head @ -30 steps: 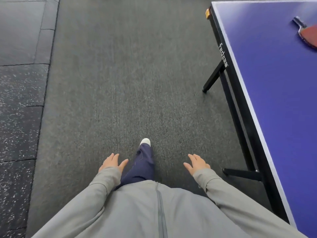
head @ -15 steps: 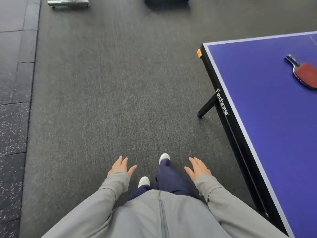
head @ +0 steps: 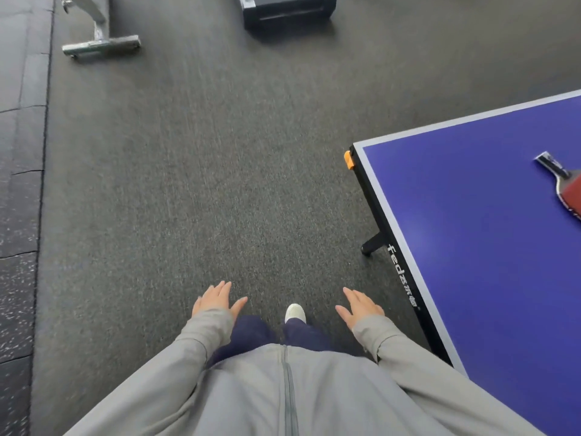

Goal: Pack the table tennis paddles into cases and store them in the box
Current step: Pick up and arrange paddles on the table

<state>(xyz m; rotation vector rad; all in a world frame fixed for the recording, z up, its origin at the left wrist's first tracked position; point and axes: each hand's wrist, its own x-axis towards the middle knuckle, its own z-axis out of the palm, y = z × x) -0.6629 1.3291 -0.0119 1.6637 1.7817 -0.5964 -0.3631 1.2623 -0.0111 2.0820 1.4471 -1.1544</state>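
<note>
1. Okay, I read both hands low at 6 o'clock: left hand [head: 215, 298] and right hand [head: 361, 306], fingers straight and slightly spread, backs up, gripping nothing, well apart from each other.
2. Paddle [head: 566, 190] lies flat on the blue worktop [head: 471, 247] out at 3 o'clock, red face up, dark handle pointing toward 10 o'clock. Its blade is cut by the frame edge. It is well apart from the right hand.
3. Worktop corner sits around 2 o'clock with an orange clip [head: 348, 159] on it. The black side edge with white lettering runs near the right hand, and I see no contact.
4. Black box [head: 286, 9] stands on the floor at 12 o'clock, cut by the top edge. I cannot tell whether it is lidded.
5. Metal stand foot [head: 100, 47] is at 11 o'clock on the grey carpet [head: 188, 184]. Speckled rubber tiles [head: 15, 278] run along 9 o'clock.
6. White shoe [head: 295, 313] shows between the hands, above navy trousers and grey sleeves.
</note>
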